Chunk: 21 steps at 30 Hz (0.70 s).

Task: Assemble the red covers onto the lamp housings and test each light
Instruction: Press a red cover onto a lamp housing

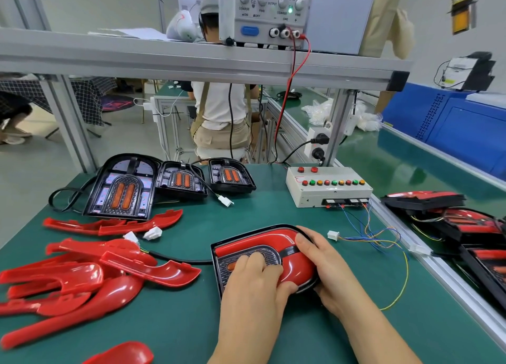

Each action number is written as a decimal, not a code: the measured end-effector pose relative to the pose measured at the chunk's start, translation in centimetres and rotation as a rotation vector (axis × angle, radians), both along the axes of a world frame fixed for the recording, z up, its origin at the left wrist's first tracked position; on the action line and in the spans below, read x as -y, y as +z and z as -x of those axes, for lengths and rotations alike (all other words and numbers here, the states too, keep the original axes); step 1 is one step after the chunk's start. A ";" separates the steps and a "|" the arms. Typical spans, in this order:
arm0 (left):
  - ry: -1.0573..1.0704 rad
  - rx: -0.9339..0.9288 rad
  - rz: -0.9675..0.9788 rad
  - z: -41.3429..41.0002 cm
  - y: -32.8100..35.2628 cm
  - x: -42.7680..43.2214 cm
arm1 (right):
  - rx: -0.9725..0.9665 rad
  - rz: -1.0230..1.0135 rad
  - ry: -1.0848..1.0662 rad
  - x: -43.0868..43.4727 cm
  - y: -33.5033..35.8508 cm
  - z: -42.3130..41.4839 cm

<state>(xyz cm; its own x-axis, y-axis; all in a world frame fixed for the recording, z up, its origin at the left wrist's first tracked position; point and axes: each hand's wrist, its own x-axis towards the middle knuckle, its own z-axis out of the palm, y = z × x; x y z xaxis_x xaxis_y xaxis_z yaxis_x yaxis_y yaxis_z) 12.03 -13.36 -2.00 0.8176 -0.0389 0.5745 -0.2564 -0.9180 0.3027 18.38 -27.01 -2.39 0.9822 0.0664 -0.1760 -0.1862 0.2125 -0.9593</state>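
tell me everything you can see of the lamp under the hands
The lamp lies flat on the green table. Its black housing carries a glossy red cover curving round a grey patterned centre panel, where an orange lens peeks out. A black cable leaves its left side. The left hand presses bent fingers on the centre; the right hand wraps the rounded right end.

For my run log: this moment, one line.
step: seating cover on housing | left hand: grips cover | right hand: grips housing
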 end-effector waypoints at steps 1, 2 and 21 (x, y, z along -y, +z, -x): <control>-0.001 0.022 0.013 0.0 -0.1 0.0 | 0.014 -0.006 0.009 0.1 0.0 0.0; 0.003 0.034 0.021 0.1 -0.2 -0.1 | 0.028 -0.010 0.011 0.1 0.0 -0.1; 0.144 -0.231 0.758 0.9 -0.9 -3.3 | 0.084 -0.080 -0.087 0.2 -0.2 -0.6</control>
<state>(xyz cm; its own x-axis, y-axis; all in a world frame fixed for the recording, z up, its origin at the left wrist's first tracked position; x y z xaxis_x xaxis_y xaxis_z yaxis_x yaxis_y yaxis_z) 11.13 -10.08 -2.90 0.8862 0.4087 0.2180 -0.0061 -0.4604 0.8877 19.02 -27.19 -2.56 0.9959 -0.0092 -0.0904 -0.0834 0.3007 -0.9501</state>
